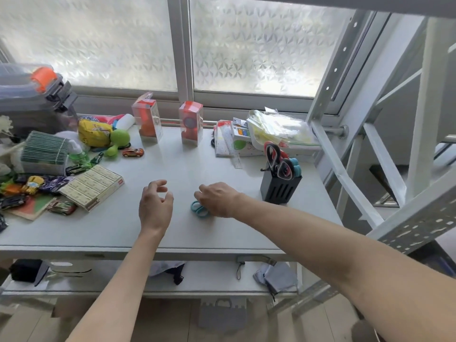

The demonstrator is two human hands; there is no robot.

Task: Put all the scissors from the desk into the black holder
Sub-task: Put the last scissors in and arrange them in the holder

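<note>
A pair of teal-handled scissors [199, 210] lies on the white desk [187, 169] near its middle. My right hand [218, 199] rests over the scissors with fingers bent down onto them; the blades are hidden under the hand, so the grip is unclear. My left hand [156, 206] hovers just left of them, fingers curled and apart, holding nothing. The black holder [280, 190] stands at the desk's right side and holds red-and-black scissors [275, 156] and teal-handled scissors [295, 167], handles up.
Toy cars, a flat box [92, 186], a stack of cards and soft toys crowd the desk's left side. Two clear boxes [191, 123] stand at the back. Stationery and plastic bags [278, 128] lie behind the holder. A metal rack frame [370, 144] rises at right.
</note>
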